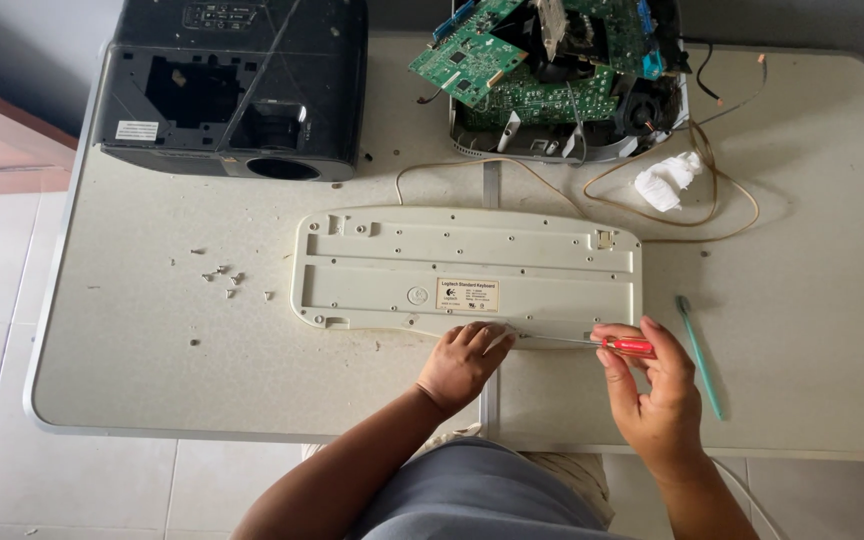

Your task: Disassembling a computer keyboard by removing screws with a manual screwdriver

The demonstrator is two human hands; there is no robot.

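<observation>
Nearest the camera, the right hand (657, 400) pinches the red handle of a small screwdriver (624, 346) between thumb and fingertips, fingers closed round it. Its thin metal shaft runs leftward, almost level, along the near edge of an upturned cream keyboard (467, 270). Whether the tip sits in a screw hole I cannot tell, since it ends just beside the left hand (464, 362). That hand rests palm down on the near rim of the keyboard, fingers curled and pressing on the plastic, holding nothing.

Face down in the middle of the pale folding table (152, 370), the keyboard shows its underside, with a small label near the centre and a row of screw holes. Its tan cable (692, 215) loops away across the tabletop toward the far right.

Right of the hand with the tool, a slim green toothbrush-like stick (698, 352) lies on the table, apart from the fingers. Well to the left, a little cluster of loose screws (224, 277) lies scattered.

Farther off, a crumpled white tissue (666, 182) sits inside the cable loop. At the far edge stands an opened device with green circuit boards (542, 70) exposed, and left of it a black projector (232, 85) with part of its shell missing.
</observation>
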